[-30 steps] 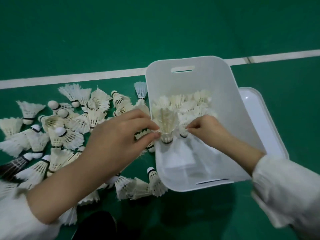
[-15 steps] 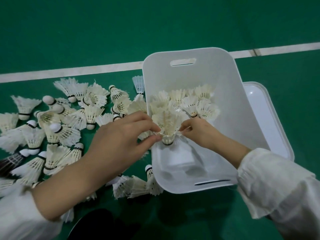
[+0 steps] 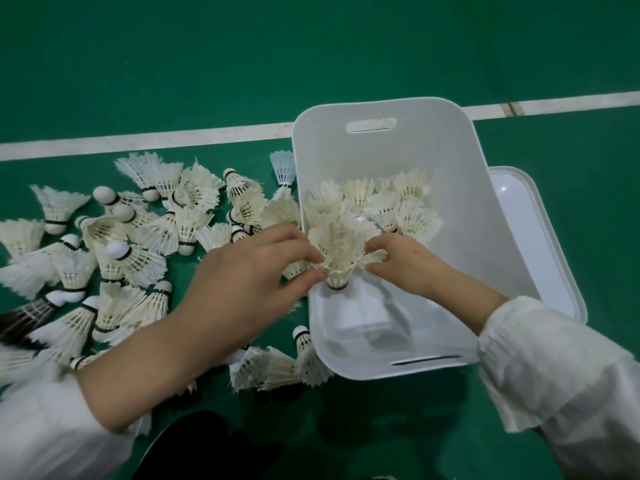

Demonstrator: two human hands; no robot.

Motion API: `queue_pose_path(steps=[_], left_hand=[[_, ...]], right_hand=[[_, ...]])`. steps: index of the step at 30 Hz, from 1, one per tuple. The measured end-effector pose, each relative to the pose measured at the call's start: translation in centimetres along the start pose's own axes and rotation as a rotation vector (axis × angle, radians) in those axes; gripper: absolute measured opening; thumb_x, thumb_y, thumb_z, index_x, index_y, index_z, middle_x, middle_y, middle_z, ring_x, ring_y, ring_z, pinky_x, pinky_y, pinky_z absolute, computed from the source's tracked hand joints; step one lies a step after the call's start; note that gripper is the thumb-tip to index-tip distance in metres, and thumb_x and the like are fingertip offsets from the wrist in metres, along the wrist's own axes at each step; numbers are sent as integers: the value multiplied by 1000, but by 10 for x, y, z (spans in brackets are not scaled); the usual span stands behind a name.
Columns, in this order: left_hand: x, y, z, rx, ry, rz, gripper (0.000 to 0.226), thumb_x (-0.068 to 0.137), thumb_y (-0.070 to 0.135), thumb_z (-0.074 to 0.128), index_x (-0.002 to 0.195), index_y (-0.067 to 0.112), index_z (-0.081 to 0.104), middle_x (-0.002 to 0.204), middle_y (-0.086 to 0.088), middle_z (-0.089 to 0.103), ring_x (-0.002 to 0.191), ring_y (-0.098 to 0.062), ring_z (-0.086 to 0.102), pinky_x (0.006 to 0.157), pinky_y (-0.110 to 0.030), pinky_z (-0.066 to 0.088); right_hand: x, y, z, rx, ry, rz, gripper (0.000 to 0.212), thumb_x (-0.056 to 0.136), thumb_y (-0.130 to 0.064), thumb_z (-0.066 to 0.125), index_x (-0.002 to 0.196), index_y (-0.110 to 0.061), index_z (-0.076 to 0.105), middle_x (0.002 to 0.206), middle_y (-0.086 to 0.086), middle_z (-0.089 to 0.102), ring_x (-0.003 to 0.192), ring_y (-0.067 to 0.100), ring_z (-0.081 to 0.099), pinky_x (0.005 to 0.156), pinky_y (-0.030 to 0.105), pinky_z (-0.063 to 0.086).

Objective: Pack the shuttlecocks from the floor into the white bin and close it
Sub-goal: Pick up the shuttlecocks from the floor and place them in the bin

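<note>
The white bin (image 3: 485,216) stands open on the green floor with several feather shuttlecocks (image 3: 398,202) upright in its far half. Over the bin's left rim both hands hold one feather shuttlecock (image 3: 341,251) upright, cork down. My left hand (image 3: 252,275) pinches its feathers from the left. My right hand (image 3: 398,265), inside the bin, pinches them from the right. Many more shuttlecocks (image 3: 114,254) lie scattered on the floor left of the bin, and a few (image 3: 280,365) lie by its near left corner.
The bin's white lid (image 3: 540,244) lies flat on the floor against the bin's right side. A white court line (image 3: 145,142) runs across the floor behind the pile and the bin. A dark shape (image 3: 194,445) sits at the bottom edge.
My right hand has come back from the packed shuttlecocks to the one held at the left rim and now pinches its feathers. The left hand keeps its grip.
</note>
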State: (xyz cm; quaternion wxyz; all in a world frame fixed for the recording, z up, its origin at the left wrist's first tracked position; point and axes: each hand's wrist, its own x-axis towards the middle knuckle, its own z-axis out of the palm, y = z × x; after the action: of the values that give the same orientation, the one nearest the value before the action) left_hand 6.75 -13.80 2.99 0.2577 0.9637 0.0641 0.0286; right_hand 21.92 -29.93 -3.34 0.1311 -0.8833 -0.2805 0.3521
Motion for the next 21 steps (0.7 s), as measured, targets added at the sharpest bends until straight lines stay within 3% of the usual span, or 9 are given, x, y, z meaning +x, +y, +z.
queue_pose_path(steps=[5,9,11,13,15,17,21], left_hand=[[4,2,1,-13,11,-17,37,80,59,38,93,39,66,97,24,57,77,-2,58,55,-27,48],[7,5,0,-22,21,6,36,81,57,38,93,37,66,96,23,58,78,-2,58,54,-27,47],[8,8,-1,-23,25,23,36,81,57,39,93,37,66,96,22,58,78,-2,58,54,-28,48],[9,11,-1,-13,24,30,35,81,56,39,93,37,66,95,22,58,77,-3,58,53,-27,47],[7,13,-1,0,19,36,35,81,56,39,93,37,66,95,21,59,74,-4,59,49,-23,44],[6,16,-2,21,-1,38,35,82,56,40,99,38,64,98,21,59,71,-3,59,49,-16,38],[5,20,-9,-53,-34,-68,46,83,63,33,123,41,42,106,28,47,62,7,49,54,-11,35]], right_hand=[[-16,7,-20,-58,96,2,33,89,-16,56,122,-20,57,131,0,54,115,18,54,92,27,40],[-45,-4,-40,254,336,-135,32,88,-14,57,115,-32,55,100,-8,61,83,11,61,72,25,49],[-65,-16,-47,358,236,-245,46,86,-14,62,120,-41,48,91,-8,61,76,9,59,69,20,49],[-77,-26,-44,307,81,-309,50,84,-18,65,122,-45,48,89,-8,62,76,8,58,70,14,47],[-77,-32,-34,195,35,-330,30,84,-24,65,111,-35,60,91,-8,64,79,6,56,71,13,45],[-72,-34,-28,141,100,-319,13,84,-23,65,97,-26,67,90,-7,64,77,6,56,70,15,43],[-58,-18,-39,153,295,-157,12,85,-21,64,96,-23,69,77,-12,61,66,-2,53,66,22,41]])
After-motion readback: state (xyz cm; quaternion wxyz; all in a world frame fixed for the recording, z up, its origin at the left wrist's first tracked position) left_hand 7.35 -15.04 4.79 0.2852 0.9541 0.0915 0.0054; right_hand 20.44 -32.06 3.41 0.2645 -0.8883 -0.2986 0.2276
